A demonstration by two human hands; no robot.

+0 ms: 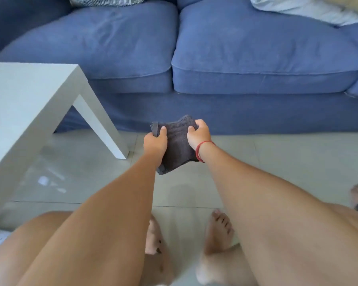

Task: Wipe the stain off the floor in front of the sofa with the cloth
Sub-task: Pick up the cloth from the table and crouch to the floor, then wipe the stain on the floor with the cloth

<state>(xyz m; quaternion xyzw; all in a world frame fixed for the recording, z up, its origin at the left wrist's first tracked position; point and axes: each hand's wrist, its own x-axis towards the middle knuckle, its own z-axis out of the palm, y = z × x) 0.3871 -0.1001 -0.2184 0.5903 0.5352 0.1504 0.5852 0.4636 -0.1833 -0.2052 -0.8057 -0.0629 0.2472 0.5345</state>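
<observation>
Bare feet (219, 230) are standing on the pale floor (287, 162). The left hand (155, 141) and right hand (198, 134) are each pinching the dark cloth (177, 145) in the air, near the blue sofa (256, 58).

White side table (29, 96), striped cushion (105, 0)

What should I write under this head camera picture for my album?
Both hands, left hand and right hand, hold a dark cloth above the floor by the blue sofa.
</observation>
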